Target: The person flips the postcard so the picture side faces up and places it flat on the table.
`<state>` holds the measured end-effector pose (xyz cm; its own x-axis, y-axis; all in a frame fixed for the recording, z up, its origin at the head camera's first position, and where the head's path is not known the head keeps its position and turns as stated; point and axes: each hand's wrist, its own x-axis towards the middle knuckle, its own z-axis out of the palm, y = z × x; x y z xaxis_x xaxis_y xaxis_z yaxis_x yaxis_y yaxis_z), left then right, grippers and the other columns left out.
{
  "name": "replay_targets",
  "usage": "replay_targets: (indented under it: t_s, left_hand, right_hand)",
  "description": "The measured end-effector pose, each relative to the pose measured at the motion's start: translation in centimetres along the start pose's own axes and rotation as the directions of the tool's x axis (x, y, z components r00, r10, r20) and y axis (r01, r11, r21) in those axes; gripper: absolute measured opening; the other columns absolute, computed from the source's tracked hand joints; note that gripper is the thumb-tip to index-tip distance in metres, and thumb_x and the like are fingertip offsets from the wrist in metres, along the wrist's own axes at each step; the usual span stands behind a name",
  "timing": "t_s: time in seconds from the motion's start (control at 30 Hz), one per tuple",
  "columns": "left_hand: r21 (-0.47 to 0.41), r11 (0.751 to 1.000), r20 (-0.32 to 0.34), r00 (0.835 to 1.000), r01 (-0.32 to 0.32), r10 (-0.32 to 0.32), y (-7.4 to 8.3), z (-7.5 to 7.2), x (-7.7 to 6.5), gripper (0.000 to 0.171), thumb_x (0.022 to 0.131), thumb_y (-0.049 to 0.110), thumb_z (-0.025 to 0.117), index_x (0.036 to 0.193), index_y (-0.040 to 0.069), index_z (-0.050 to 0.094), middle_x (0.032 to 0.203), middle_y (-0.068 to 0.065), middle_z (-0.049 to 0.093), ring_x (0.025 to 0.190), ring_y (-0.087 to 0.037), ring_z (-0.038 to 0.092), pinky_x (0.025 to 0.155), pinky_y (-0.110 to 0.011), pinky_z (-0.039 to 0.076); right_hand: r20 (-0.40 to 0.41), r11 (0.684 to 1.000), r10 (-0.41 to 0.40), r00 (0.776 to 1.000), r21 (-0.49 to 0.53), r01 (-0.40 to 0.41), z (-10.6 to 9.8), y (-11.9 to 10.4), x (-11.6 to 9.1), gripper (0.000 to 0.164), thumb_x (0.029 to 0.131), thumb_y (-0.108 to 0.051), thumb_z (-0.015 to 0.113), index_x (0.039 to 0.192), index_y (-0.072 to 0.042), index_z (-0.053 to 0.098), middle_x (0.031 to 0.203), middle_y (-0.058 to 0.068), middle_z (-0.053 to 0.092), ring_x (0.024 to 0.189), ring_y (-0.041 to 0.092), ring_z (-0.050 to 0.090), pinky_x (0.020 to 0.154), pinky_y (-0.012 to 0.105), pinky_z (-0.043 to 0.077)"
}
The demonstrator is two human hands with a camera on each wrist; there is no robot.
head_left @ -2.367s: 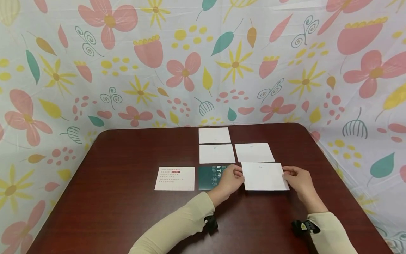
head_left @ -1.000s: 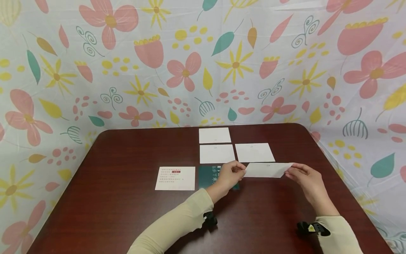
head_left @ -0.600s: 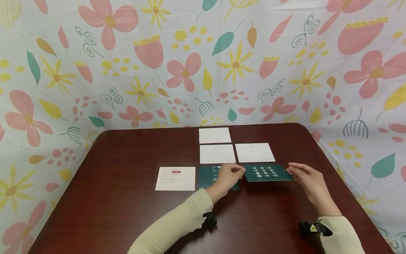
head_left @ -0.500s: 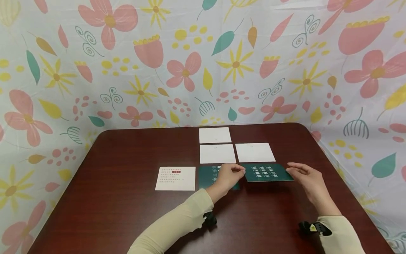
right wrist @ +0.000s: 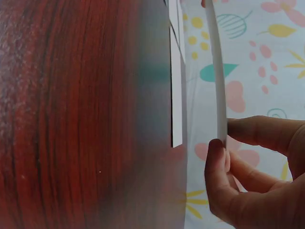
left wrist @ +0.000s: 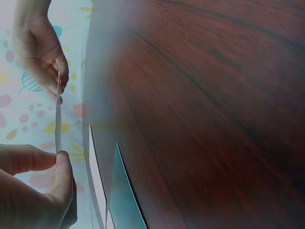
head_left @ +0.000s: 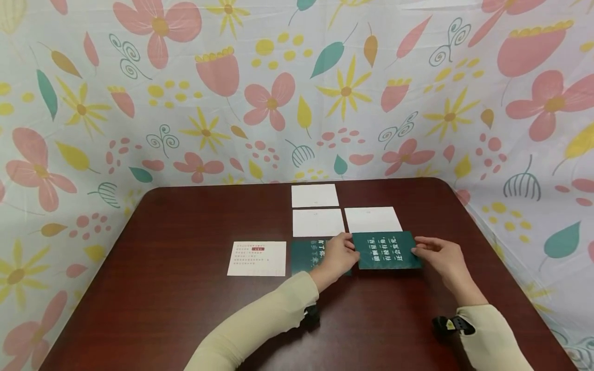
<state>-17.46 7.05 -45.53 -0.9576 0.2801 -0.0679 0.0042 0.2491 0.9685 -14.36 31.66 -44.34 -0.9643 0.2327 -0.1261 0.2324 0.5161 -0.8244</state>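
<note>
Turned over since the earliest frame is the held green postcard (head_left: 389, 250): at that time its white face was toward the head view, and now one sees its dark green face with white Chinese characters. Compared with half a second ago, it is also tipped so that more of this face is visible. My left grip (head_left: 337, 259) pinches its left edge and my right grip (head_left: 441, 260) pinches its right edge, so both are grasping the same card. According to the wrist views, it is raised off the bench (head_left: 162, 319) and slightly bent between my two grips.

Just to the left of my left grip, a second green postcard (head_left: 303, 255) lies flat, partly hidden by my hand. Farther to the left lies a red-printed card (head_left: 257, 258), pale, with one red block among its lines. Beyond my left grip there is a middle white card (head_left: 318, 222), and behind it a far white card (head_left: 315, 196). Beyond the space between my grips lies a right-hand white card (head_left: 373, 220); in the head view, the held one covers its near edge. Farthest from my grips, behind the bench, hangs a floral cloth (head_left: 271, 105).
</note>
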Motion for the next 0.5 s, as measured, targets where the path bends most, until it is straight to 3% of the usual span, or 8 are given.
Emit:
replay_targets:
  t_s: [0.27, 0.5]
  left_hand:
    - [0.155, 0.988, 0.019, 1.0, 0.008, -0.011, -0.3, 0.4, 0.1, 0.053, 0.084, -0.003, 0.068, 0.133, -0.007, 0.049, 0.088, -0.005, 0.053, 0.072, -0.01, 0.049, 0.061, -0.024, 0.044]
    - [0.326, 0.945, 0.072, 0.997, -0.013, -0.011, -0.2, 0.6, 0.6, 0.058, 0.083, 0.003, 0.07, 0.134, -0.011, 0.047, 0.091, -0.01, 0.056, 0.075, -0.014, 0.053, 0.061, -0.022, 0.044]
  right_hand:
    - [0.051, 0.999, 0.037, 0.998, 0.002, -0.037, 0.2, 0.4, 0.6, 0.046, 0.088, -0.016, 0.067, 0.125, 0.011, 0.056, 0.096, 0.011, 0.063, 0.075, 0.008, 0.057, 0.064, 0.022, 0.052]
    - [0.129, 0.997, 0.033, 0.991, -0.069, -0.024, 0.2, 0.3, 1.2, 0.054, 0.088, -0.016, 0.068, 0.129, 0.014, 0.049, 0.102, 0.021, 0.061, 0.073, 0.011, 0.057, 0.063, 0.025, 0.052]
